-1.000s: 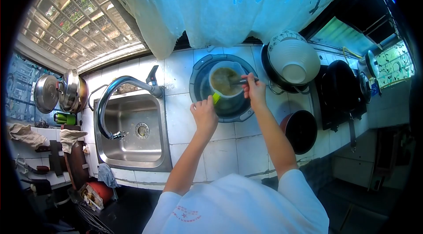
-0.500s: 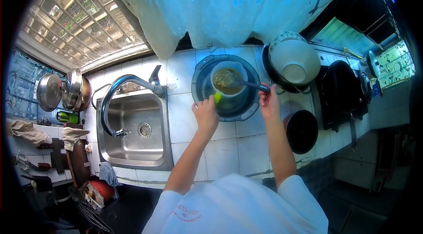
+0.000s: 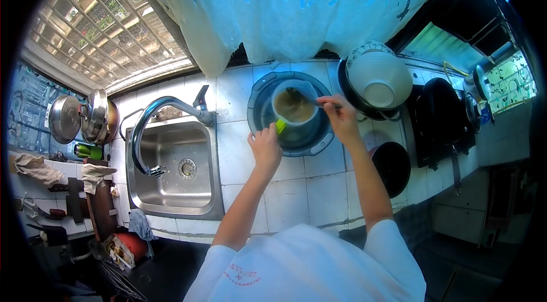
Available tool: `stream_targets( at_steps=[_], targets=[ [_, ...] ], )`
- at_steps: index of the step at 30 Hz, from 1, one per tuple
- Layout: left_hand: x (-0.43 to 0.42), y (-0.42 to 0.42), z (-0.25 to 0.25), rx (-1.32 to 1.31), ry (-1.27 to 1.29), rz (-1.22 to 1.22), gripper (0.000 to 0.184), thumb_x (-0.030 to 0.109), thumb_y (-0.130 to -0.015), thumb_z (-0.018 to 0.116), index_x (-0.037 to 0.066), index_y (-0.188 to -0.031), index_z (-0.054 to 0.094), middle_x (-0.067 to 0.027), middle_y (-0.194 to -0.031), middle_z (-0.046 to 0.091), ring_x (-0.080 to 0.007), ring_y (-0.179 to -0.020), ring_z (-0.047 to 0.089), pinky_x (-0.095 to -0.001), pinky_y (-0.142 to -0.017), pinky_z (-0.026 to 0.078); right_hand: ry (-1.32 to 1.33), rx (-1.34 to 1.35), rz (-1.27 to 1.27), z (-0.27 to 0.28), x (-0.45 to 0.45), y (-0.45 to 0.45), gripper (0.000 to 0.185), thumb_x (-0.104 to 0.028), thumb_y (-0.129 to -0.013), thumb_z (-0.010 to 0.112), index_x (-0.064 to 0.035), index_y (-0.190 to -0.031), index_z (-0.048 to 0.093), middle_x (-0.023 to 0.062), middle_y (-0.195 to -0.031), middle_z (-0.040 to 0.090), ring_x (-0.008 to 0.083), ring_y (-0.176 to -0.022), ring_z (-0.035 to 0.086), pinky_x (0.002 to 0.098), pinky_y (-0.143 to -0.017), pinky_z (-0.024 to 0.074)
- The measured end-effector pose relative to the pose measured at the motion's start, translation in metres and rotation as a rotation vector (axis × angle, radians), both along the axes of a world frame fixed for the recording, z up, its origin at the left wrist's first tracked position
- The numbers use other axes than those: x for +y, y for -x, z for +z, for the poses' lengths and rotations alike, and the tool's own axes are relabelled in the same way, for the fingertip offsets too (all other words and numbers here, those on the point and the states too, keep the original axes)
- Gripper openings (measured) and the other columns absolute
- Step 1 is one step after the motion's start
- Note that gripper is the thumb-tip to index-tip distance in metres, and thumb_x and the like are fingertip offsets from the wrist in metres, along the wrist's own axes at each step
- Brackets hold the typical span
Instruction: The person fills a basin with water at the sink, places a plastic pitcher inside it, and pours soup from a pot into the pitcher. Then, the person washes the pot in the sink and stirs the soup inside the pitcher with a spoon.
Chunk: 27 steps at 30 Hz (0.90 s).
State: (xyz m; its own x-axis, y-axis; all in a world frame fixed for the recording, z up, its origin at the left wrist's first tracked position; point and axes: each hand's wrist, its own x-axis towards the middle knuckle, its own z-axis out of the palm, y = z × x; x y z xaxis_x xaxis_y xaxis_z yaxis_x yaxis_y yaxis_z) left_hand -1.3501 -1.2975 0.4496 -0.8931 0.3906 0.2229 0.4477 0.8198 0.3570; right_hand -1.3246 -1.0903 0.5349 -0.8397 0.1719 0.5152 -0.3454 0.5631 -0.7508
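A white pot [image 3: 311, 85] with a green handle [image 3: 280, 126] sits inside a wide blue-grey basin [image 3: 258, 84] on the tiled counter. Cloudy brownish liquid [image 3: 296, 112] fills part of the pot. My left hand [image 3: 265, 146] is closed at the green handle, on the pot's near left side. My right hand [image 3: 342, 117] grips a dark spoon [image 3: 307, 99] by its handle, above the pot's right rim. The spoon's bowl dips into the pot near its far wall. My fingers partly cover the spoon's handle.
Left of the basin is a steel sink [image 3: 171, 188] with a curved faucet [image 3: 138, 142]. Stacked bowls [image 3: 379, 77] stand to the right, beyond a dark pot [image 3: 391, 170]. A black pan [image 3: 443, 109] is on the stove. A curtain [image 3: 296, 11] hangs behind.
My right hand has moved left and away from me, its grip now closer to the pot. The spoon's bowl has shifted toward the far wall. Pale lumps visible earlier give way to cloudy liquid.
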Motion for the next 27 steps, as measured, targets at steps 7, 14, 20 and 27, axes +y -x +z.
stream_targets(
  at_steps=[7,14,20,27],
  targets=[
    [0.0,0.001,0.001,-0.021,-0.019,-0.007,0.038,0.005,-0.077,0.053,0.006,-0.115,0.049,-0.0087,-0.089,0.056,-0.0258,-0.088,0.053,-0.048,-0.09,0.032,-0.397,-0.181,0.183,-0.009,-0.011,0.032,0.016,-0.021,-0.081,0.061,-0.007,-0.089,0.062,0.0083,-0.082,0.056,0.0277,-0.073,0.056,0.0333,-0.064,0.0447],
    [0.002,0.001,-0.004,-0.041,-0.068,0.008,0.042,0.0,-0.072,0.054,0.006,-0.113,0.05,-0.0099,-0.09,0.058,-0.0272,-0.086,0.053,-0.0526,-0.092,0.03,-0.073,-0.296,-0.072,-0.036,-0.007,0.031,0.023,-0.027,-0.086,0.055,-0.0054,-0.086,0.063,0.0119,-0.076,0.06,0.027,-0.071,0.059,0.0344,-0.063,0.0455],
    [0.004,-0.004,0.001,-0.094,-0.085,-0.001,0.04,0.001,-0.075,0.054,0.007,-0.114,0.051,-0.0096,-0.091,0.058,-0.0271,-0.088,0.053,-0.0542,-0.094,0.028,0.616,-0.387,-0.399,-0.051,-0.008,0.013,0.04,-0.037,-0.092,0.045,-0.0021,-0.084,0.063,0.0043,-0.055,0.052,0.0117,-0.045,0.047,0.0255,-0.043,0.0371],
    [0.009,-0.009,0.004,-0.102,-0.106,-0.012,0.036,0.002,-0.076,0.054,0.004,-0.112,0.052,-0.0112,-0.09,0.058,-0.0291,-0.089,0.052,-0.0545,-0.097,0.027,1.317,-0.273,-0.525,-0.053,-0.018,-0.005,0.045,-0.04,-0.094,0.04,0.0004,-0.091,0.059,0.0001,-0.055,0.049,0.0051,-0.04,0.037,0.0178,-0.034,0.0289]
  ],
)
